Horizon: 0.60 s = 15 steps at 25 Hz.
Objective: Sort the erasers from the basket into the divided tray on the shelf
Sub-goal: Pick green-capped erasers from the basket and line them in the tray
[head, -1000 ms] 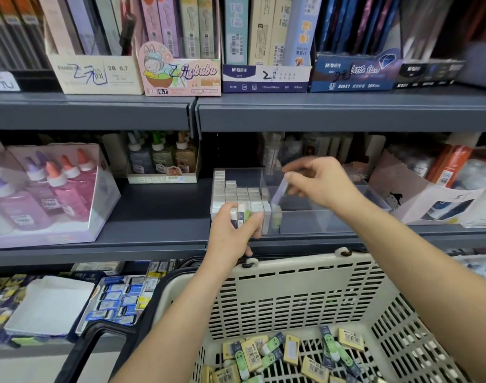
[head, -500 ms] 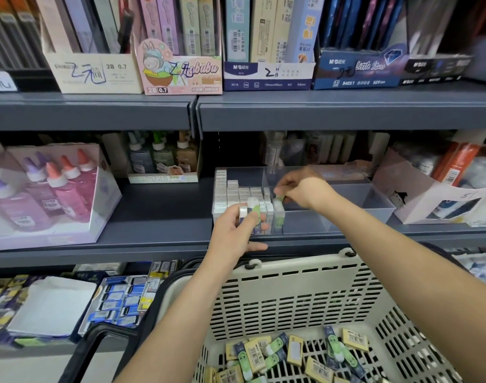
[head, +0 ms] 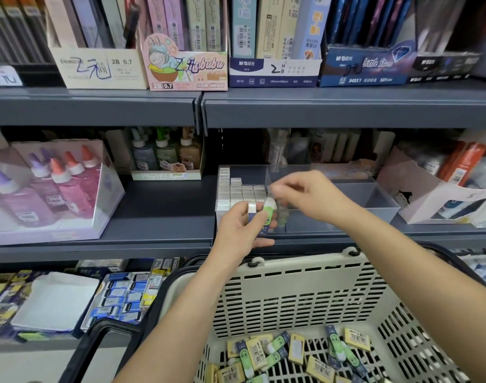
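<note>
The left hand (head: 242, 228) is right in front of the divided tray (head: 380, 201), against its front wall. It holds two erasers standing up tall: a green eraser (head: 267, 214) and a white and blue eraser (head: 252, 214).

The right hand (head: 311, 197) is over the tray, by its middle wall. Its fingers (head: 286, 186) are close together just above the green eraser's top. It is blurry, so I cannot tell if it holds anything. I think the right hand is nearer to pull the green eraser straight up.

White erasers (head: 242, 192) fill the tray's left part. More erasers (head: 277, 352) lie in the basket (head: 291, 286) below the tray.
</note>
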Motion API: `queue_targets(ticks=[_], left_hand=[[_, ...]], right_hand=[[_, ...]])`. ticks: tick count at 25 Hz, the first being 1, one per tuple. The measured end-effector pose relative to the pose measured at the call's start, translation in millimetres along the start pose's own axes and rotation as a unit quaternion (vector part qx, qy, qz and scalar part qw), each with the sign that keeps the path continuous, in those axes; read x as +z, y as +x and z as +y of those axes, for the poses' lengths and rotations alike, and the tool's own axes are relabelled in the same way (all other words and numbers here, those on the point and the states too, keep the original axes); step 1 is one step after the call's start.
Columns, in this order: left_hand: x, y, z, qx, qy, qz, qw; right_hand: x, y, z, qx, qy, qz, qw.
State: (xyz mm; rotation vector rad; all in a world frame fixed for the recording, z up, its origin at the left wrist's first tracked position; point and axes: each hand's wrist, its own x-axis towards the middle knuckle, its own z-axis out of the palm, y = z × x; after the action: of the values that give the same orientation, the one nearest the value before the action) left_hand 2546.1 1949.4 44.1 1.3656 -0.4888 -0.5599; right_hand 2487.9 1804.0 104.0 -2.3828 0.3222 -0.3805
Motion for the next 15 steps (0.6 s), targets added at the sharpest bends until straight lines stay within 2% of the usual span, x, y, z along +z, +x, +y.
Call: queue_targets(ticks=[2,3,8,10,13,15], left_hand=[[1.2,-0.6,-0.3,0.005,0.009,-0.014,1.0],[1.4,-1.1,-0.4,0.008,0.013,-0.018,1.0],[-0.9,1.2,2.2,0.036,0.065,0.037,0.997],[-1.5,2.6,2.3,0.025,0.076,0.032,0.996],[-1.0,3.0,4.1,0.003,0.014,0.028,1.0],[-1.6,1.8,5.1,0.014,0.028,0.034,0.999]], right_hand=[[4.7,-12.4,-3.9,-0.021,-0.01,-0.058,0.998],[4.2,-13.9,-2.9,-0.028,-0.022,-0.062,0.997],[-27.4,7.5,7.5,0.014,0.095,0.071,0.993],[-32.6,22.5,17.1,0.042,0.085,0.113,0.989],[-22.7,36.1,28.0,0.066,0.027,0.107,0.992],[-13.6,40.1,33.5,0.07,-0.019,0.094,0.993]])
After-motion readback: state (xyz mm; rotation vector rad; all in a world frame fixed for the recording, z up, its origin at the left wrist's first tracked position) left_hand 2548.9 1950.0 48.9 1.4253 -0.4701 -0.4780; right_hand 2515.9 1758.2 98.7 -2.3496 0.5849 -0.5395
